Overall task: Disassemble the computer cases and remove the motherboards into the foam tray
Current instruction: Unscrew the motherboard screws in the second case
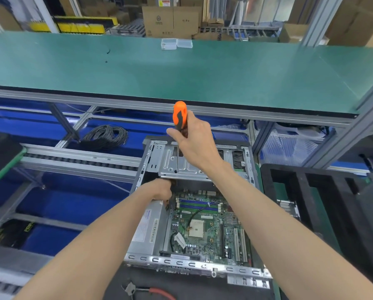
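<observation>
Here, the right hand grips an orange-handled screwdriver upright, its tip on the open grey metal computer case's drive cage, likely loosening a screw; the left hand braces beside it, grip unclear.

The screwdriver in my right grip has a glossy orange plastic handle with black inlay and a bright steel shaft. The computer case is bare, dull-grey stamped sheet metal. Its motherboard is matt green. The foam tray at the bench's right edge looks matt black.
</observation>
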The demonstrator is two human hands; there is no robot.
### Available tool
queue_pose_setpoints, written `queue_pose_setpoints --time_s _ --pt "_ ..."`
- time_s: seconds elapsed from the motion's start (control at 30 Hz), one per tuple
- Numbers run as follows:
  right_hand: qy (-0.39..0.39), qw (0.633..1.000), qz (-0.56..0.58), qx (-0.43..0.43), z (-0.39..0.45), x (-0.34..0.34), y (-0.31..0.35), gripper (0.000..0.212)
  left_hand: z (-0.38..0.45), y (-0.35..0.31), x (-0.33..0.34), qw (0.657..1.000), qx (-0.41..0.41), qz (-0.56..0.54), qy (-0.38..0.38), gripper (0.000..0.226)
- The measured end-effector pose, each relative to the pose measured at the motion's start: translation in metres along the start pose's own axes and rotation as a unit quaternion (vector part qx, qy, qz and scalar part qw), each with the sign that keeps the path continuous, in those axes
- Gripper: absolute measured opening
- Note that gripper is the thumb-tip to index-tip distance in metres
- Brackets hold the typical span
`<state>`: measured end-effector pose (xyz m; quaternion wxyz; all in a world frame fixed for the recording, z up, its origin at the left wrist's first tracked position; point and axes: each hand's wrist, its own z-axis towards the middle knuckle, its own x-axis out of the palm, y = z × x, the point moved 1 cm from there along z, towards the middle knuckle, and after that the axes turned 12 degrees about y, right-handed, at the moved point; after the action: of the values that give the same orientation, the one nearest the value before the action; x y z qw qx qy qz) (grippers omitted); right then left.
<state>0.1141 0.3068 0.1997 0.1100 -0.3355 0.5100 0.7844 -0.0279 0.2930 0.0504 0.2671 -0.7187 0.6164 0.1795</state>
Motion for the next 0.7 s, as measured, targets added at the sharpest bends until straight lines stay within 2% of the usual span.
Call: queue_pose_setpoints --time_s 0.07,0.13,0.2,0.37,0.7 --pt "0.0 1.0 0.008 0.003 -0.003 -0.003 0.003 0.026 -0.006 0.002 -0.001 1.0 -0.002 -0.011 -0.012 0.005" --pt "0.002 1.0 0.012 0.008 -0.005 -0.006 0.008 0.025 -0.005 0.004 0.001 0.999 -0.002 -0.027 -0.033 0.019" --pt "-0.006 1.0 0.017 0.008 -0.008 -0.01 0.012 0.024 -0.009 0.002 0.002 0.998 -0.005 -0.038 -0.05 0.023" --pt "-0.08 0.994 0.052 -0.059 -0.02 -0.025 0.029 0.024 -0.012 0.003 0.004 0.996 0.0 -0.061 -0.057 0.026" --pt "-0.123 0.977 0.1 -0.145 -0.038 -0.041 0.047 0.027 -0.018 0.0 0.002 0.986 0.076 -0.148 0.01 0.031"
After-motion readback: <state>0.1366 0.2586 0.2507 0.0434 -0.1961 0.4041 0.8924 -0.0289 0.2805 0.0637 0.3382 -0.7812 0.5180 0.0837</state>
